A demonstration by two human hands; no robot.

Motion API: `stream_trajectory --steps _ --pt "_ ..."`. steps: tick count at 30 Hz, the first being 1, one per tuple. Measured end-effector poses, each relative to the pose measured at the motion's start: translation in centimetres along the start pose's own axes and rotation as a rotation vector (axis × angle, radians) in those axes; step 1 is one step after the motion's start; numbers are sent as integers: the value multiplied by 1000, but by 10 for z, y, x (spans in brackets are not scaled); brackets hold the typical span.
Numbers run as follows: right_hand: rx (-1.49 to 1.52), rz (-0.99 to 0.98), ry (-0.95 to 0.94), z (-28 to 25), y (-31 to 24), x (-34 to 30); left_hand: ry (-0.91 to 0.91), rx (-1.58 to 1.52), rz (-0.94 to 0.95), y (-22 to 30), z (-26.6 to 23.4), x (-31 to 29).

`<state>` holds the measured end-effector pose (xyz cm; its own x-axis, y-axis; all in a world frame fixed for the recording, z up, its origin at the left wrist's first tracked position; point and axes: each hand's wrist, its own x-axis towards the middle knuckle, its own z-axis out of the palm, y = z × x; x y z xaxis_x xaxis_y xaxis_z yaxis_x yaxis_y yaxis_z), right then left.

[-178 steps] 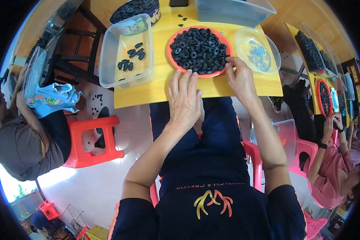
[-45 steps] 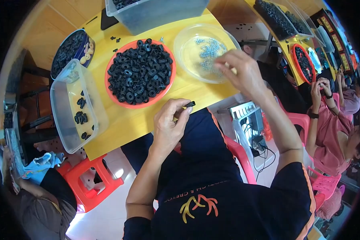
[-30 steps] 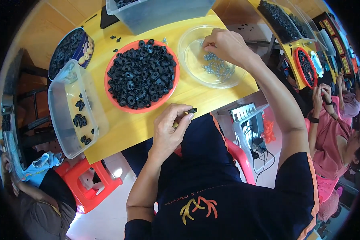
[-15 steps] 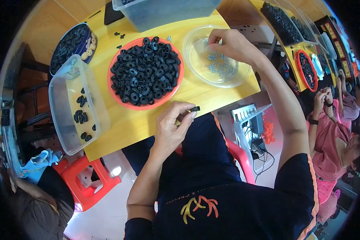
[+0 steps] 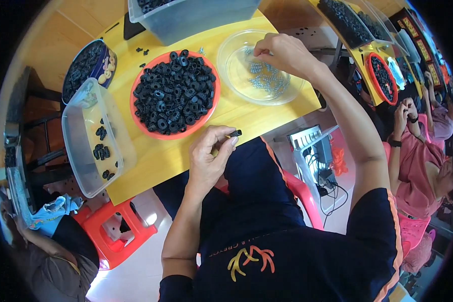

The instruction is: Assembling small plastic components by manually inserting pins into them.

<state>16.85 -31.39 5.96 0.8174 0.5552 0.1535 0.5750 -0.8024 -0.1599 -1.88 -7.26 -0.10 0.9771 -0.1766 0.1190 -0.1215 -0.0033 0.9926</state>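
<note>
1. Left hand (image 5: 210, 151), taken as the centre of the clock, pinches a small black tubular plastic piece (image 5: 235, 133) between thumb and fingers; the piece juts toward 2 o'clock, just off the near edge of the yellow wooden tabletop (image 5: 259, 118).
2. At 9 o'clock, a clear rectangular plastic tub (image 5: 77, 146) sits along the table's left edge with a few black ribbed parts (image 5: 102, 152) on its bottom.
3. At 10 o'clock, touching or almost touching the tub, is a dark-blue round tin (image 5: 107, 68) full of black parts.
4. At 11 o'clock, a red round bowl (image 5: 217, 95) carries a heap of black plastic pieces (image 5: 175, 90).
5. At 12 o'clock, beyond the bowl, stands a large translucent plastic box (image 5: 201, 24).
6. At 1 o'clock, a clear round plastic dish (image 5: 235, 75) holds scattered small silvery pieces (image 5: 269, 83).
7. Also at 1 o'clock, the right hand (image 5: 284, 53) reaches over the dish, fingertips drawn narrowly together; whether they grip anything cannot be told.
</note>
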Motion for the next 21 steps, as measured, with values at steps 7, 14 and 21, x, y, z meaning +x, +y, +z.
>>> stream_trajectory --steps 7,14,21 --pt "11 -64 -62 5 -6 11 86 -7 39 -4 6 1" --pt "-9 -43 21 2 -3 7 93 -4 49 -5 5 0" --pt "35 -26 -54 6 -13 13 14 35 -6 -3 1 2"
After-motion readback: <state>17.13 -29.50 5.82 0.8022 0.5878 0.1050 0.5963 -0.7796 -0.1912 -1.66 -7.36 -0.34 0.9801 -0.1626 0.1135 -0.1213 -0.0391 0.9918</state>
